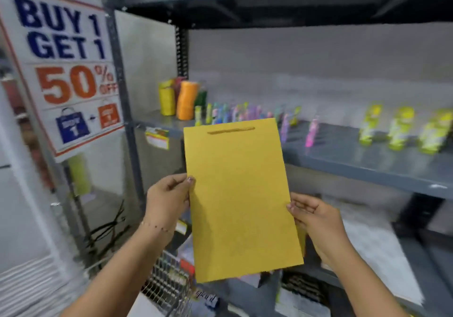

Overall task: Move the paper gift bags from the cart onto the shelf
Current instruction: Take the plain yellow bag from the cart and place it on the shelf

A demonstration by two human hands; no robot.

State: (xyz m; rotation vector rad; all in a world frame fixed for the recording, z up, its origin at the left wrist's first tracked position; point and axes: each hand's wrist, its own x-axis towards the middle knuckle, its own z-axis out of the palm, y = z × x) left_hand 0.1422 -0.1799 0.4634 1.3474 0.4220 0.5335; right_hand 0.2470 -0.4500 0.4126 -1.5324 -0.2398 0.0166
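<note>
While both the left hand [169,200] and right hand [316,221] pinch the flat mustard-yellow paper gift bag [241,199] upright at its side edges, mid-carry above the wire cart [169,284], next it probably needs lifting onto the grey metal shelf [355,154].

We hold one flat paper gift bag [241,201], mustard yellow and folded closed, upright in the air with its broad face toward us and tilted slightly so its top leans left. Its cord handle lies flat across the face near the top edge. The bag's top edge overlaps the front edge of the grey shelf [367,167], toward the shelf's left end, but does not rest on it. Its bottom corner hangs above the wire cart [169,282], clear of it.
</note>
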